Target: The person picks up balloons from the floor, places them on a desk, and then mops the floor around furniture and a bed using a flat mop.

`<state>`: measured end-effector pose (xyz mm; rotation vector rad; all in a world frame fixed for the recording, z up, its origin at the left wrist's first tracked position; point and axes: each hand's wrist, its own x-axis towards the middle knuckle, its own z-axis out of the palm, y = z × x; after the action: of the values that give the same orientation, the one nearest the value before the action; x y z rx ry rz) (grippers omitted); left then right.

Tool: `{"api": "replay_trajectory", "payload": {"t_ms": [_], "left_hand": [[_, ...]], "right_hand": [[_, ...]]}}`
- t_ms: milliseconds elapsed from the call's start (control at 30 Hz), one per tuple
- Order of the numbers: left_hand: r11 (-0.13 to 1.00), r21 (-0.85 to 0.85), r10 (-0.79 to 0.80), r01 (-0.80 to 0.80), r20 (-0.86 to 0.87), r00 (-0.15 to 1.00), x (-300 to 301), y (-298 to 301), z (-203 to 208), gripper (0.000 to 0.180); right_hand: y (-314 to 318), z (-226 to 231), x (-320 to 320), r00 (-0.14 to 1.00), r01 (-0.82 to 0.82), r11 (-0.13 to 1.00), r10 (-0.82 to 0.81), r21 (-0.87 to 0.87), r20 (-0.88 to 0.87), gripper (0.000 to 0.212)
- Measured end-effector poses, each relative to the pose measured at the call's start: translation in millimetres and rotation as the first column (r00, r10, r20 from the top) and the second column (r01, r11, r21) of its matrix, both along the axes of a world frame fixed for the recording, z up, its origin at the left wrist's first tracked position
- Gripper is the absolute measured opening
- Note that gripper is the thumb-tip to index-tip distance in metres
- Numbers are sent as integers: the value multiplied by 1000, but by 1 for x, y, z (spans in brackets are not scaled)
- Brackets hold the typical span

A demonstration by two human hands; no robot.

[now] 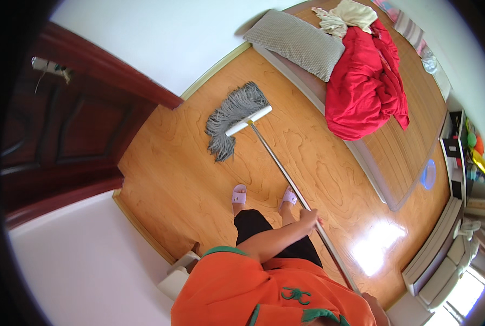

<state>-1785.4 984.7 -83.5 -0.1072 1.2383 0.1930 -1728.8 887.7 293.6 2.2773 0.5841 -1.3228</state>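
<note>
A flat mop point(237, 111) with grey shaggy strands and a white bar rests on the wooden floor ahead of my feet. Its metal handle point(279, 165) slants back toward my right side. Partway up the handle, my left hand point(309, 218) is closed around it, the arm reaching across my body. Lower in the view, my right hand point(370, 302) is at the upper end of the handle, closed on it and partly cut off from sight by my orange shirt. The strands are fanned out toward the far side and the left.
At right stands a low bed point(405, 157) with a grey pillow point(297, 43) and a bunched red blanket point(364, 81). A dark red door point(63, 125) is at left. Beyond the bed's foot are a blue basin point(429, 174), a shelf point(455, 157) and a grey sofa point(443, 266).
</note>
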Motion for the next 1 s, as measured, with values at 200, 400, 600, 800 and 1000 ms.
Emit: {"api": "replay_trajectory", "payload": {"t_ms": [200, 400, 600, 800, 1000], "left_hand": [[977, 188, -119, 100, 94, 988, -48, 134, -42, 7], [870, 432, -301, 239, 81, 950, -41, 238, -124, 12], [907, 284, -289, 310, -115, 950, 13, 154, -100, 14], [935, 151, -295, 321, -176, 939, 63, 35, -52, 9], [926, 51, -372, 374, -54, 927, 123, -135, -18, 11]], "right_hand": [[1, -106, -18, 931, 299, 937, -244, 182, -271, 40], [71, -131, -2, 944, 243, 845, -94, 476, -316, 37], [-22, -134, 52, 929, 262, 876, -115, 404, -353, 43], [-132, -107, 86, 948, 277, 890, -192, 362, -252, 42], [-189, 10, 106, 975, 143, 986, -156, 86, 161, 29]]}}
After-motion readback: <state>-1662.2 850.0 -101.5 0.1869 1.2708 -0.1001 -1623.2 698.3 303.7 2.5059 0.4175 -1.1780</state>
